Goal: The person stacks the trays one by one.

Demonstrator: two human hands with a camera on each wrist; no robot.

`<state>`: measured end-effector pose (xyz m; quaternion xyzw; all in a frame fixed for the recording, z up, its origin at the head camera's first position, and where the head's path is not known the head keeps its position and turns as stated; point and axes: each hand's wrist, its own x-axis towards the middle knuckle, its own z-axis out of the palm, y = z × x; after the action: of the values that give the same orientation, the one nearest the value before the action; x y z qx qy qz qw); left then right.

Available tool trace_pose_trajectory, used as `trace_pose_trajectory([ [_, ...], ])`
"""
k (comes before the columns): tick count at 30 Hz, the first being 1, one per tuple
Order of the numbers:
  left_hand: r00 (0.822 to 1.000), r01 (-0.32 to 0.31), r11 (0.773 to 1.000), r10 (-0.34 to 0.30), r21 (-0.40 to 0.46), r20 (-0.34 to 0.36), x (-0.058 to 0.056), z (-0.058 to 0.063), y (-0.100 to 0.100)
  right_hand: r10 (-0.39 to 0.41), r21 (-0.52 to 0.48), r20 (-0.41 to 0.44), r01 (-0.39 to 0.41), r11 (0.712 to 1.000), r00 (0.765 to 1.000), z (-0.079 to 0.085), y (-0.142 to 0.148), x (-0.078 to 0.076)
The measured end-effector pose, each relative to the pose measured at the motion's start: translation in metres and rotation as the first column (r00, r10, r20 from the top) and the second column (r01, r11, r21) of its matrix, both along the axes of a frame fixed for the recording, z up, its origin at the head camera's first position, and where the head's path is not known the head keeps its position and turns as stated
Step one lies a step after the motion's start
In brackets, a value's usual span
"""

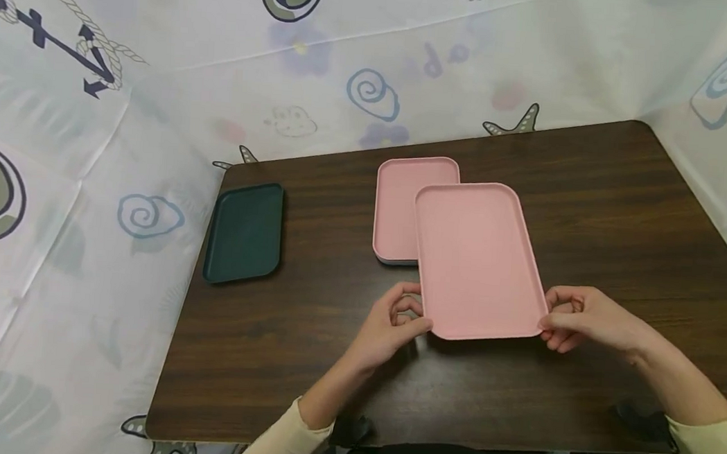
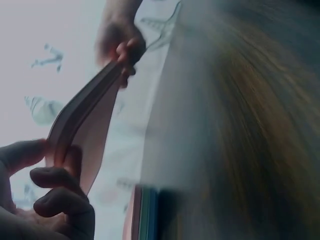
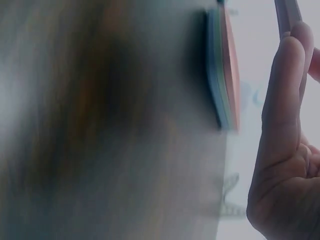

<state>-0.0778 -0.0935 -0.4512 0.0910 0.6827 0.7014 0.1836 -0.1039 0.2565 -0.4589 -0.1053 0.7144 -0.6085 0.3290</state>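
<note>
A pink rectangular tray (image 1: 480, 262) with a low rim is held up off the table between both hands. My left hand (image 1: 398, 323) pinches its near left corner, thumb on the rim and fingers beneath. At the near right corner, my right hand (image 1: 579, 320) grips the rim between thumb and fingers. Partly covered by this tray in the head view is another pink tray (image 1: 398, 208), lying on top of a stack. Green and blue tray edges (image 3: 216, 75) show under it in the right wrist view.
A dark green tray (image 1: 246, 234) lies by itself near the left edge of the brown wooden table (image 1: 305, 369). Patterned white cloth (image 1: 222, 93) hangs behind the table and along its sides.
</note>
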Motion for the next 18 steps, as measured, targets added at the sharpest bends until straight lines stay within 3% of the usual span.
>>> trace_pose_trajectory([
  [2,1.000,-0.011,1.000,0.011,-0.012,0.014,0.009,0.000,-0.016,0.033,-0.016,0.011,-0.032,0.999,0.999,-0.001,-0.014,0.004],
  [8,0.995,-0.072,0.995,0.076,-0.065,0.058,0.036,-0.014,-0.053,0.104,-0.078,0.024,-0.102,0.992,0.994,-0.009,-0.050,0.015],
  [18,0.990,-0.095,0.973,0.114,-0.209,0.078,0.039,-0.030,-0.071,0.078,-0.080,0.088,-0.071,0.994,0.993,-0.030,-0.075,0.027],
])
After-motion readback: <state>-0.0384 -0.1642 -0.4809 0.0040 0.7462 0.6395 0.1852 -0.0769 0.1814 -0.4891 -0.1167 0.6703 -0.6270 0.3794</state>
